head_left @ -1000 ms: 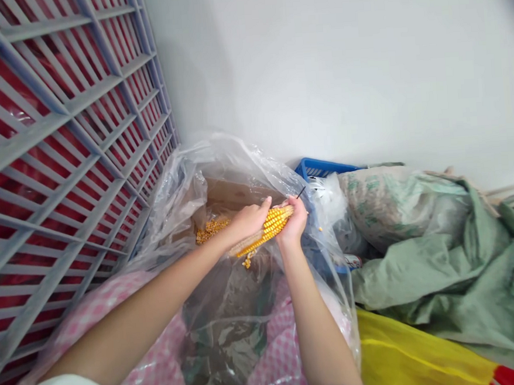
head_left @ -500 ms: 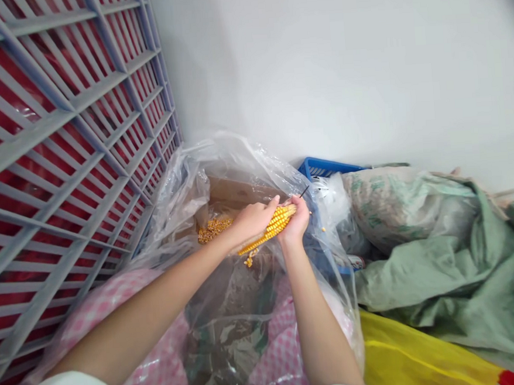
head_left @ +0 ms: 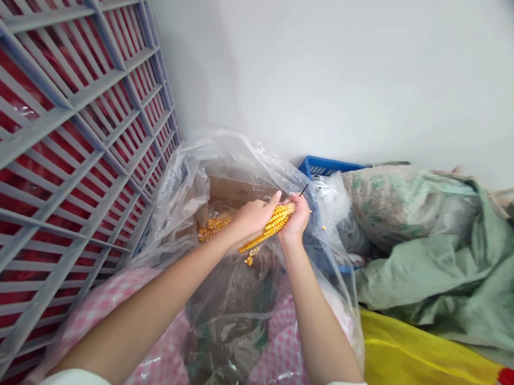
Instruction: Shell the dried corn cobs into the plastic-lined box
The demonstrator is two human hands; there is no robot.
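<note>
Both my hands grip one yellow corn cob (head_left: 273, 224) over a large clear plastic bag (head_left: 221, 177). My left hand (head_left: 252, 218) is wrapped round the cob's lower part, thumb stretched along it. My right hand (head_left: 297, 218) is closed on its upper end, and a thin dark stick juts out above that hand. Loose yellow kernels (head_left: 212, 227) lie in a heap inside the bag, behind my left hand. A few kernels hang just below the cob.
A grey lattice panel (head_left: 59, 130) over red material fills the left side. A white wall (head_left: 340, 63) stands behind. A blue crate (head_left: 321, 166), green woven sacks (head_left: 441, 244) and yellow fabric (head_left: 409, 358) lie on the right. Pink checked cloth (head_left: 164, 369) sits under the plastic.
My left hand has slid a little up the cob, so less of the cob shows between my hands. Both hands have kept their grip.
</note>
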